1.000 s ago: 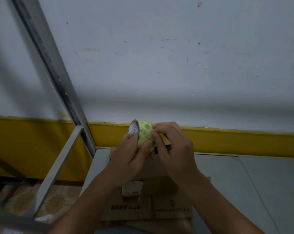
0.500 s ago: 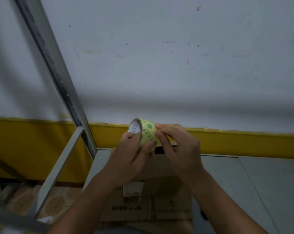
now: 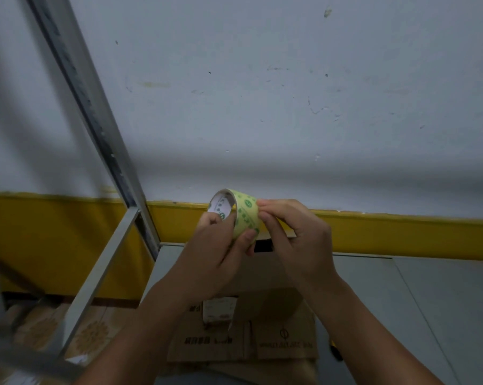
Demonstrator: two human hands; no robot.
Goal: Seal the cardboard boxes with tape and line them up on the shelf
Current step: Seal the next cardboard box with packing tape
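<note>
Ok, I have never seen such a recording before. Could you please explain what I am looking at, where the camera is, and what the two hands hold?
There is no machine here: a person works with bare hands. All pictures come from one wide-angle camera worn on the person's head, looking forward and down, so the arms enter from below. The left hand grips a pale yellow-green roll of tape with green print. The right hand pinches the roll's outer face, perhaps searching for the loose end. Under the hands, a brown cardboard box with printed flaps lies on a grey shelf board. A grey metal shelf post rises on the left, before a white wall with a yellow band.
</note>
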